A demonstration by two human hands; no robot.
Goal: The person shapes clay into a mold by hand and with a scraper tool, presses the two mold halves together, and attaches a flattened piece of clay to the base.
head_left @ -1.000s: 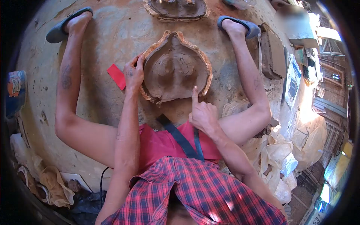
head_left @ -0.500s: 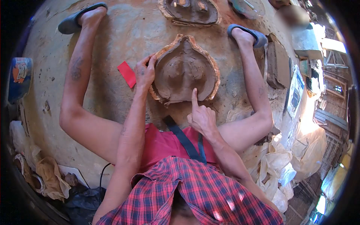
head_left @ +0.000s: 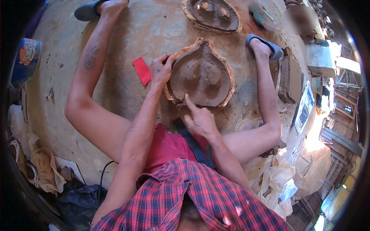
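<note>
Clay mould (head_left: pixel 202 73) — rounded hollow (head_left: pixel 202 87), rough crumbly rim (head_left: pixel 231 79) under left fingers (head_left: pixel 165 58)

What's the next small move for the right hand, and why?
Probably one short, light stroke with the right hand's index finger along the clay's near edge: that fingertip is already at the clay there, the edge looks uneven, and the left hand is at the rim, seemingly steadying it.

Left hand (head_left: pixel 161 72) hides part of the mould (head_left: pixel 202 77) — far mould (head_left: pixel 212 20) cropped at top.
</note>
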